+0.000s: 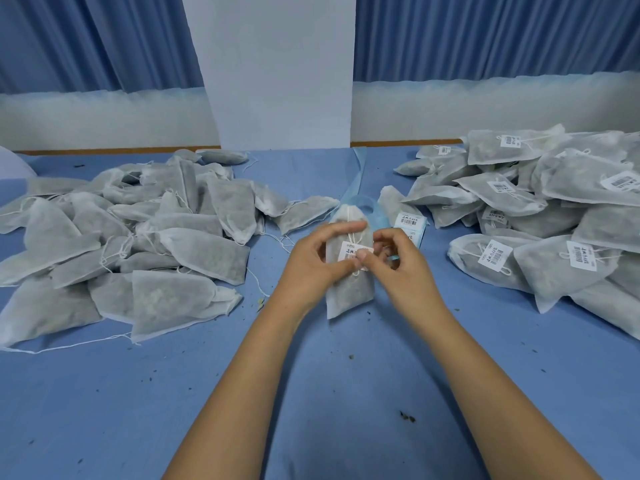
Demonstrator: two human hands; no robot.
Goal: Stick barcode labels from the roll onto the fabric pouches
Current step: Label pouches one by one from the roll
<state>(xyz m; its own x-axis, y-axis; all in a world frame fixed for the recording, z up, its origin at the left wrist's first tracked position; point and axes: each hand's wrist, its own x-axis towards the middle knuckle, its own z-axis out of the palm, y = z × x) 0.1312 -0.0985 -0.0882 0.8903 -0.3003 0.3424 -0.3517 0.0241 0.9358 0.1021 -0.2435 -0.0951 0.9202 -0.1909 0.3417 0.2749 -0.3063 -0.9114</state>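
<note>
My left hand (313,263) grips a white fabric pouch (349,289) upright above the middle of the table. A white barcode label (353,252) lies on the pouch's upper front. The thumb of my right hand (398,268) presses on that label, with the fingers curled behind the pouch. The label roll (408,225), with its pale blue backing strip, lies just behind the pouch; a printed label shows on it.
A heap of unlabelled pouches (138,230) covers the left of the blue table (346,393). A heap of labelled pouches (554,216) covers the right. A white pillar (277,71) and blue curtains stand behind. Dark crumbs dot the cloth near me.
</note>
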